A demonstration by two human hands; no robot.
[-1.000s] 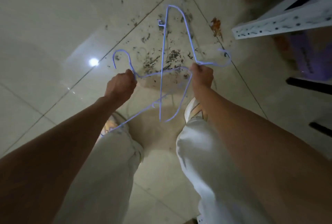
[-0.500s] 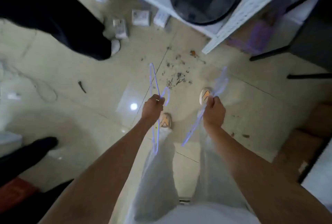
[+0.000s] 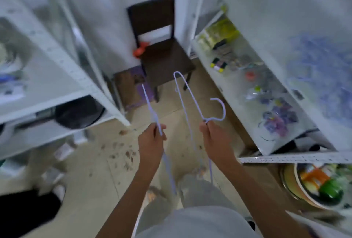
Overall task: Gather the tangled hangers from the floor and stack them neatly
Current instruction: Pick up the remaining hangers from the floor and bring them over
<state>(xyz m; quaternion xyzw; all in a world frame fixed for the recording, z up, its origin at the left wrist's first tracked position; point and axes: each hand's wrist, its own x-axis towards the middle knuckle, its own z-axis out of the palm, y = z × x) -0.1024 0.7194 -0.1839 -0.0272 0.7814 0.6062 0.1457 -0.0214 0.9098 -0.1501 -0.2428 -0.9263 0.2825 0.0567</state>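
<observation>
Two pale blue wire hangers are held apart in the air in front of me. My left hand (image 3: 151,142) grips one hanger (image 3: 149,104), which is seen edge-on, running up toward the chair and down past my leg. My right hand (image 3: 215,138) pinches the other hanger (image 3: 187,89) at its neck, with the hook (image 3: 221,110) curling to the right and the frame pointing away from me. A blurred heap of more blue hangers (image 3: 322,62) lies on the white shelf at the right.
A dark wooden chair (image 3: 163,54) stands ahead against the wall. White metal shelving (image 3: 62,62) flanks me on the left and a cluttered shelf (image 3: 247,85) on the right. A bowl of items (image 3: 320,184) sits lower right. Debris dots the tiled floor (image 3: 118,153).
The two hangers, tangled together a second ago, are now separated, one in each hand. My view has lifted from the floor to the chair and shelves.
</observation>
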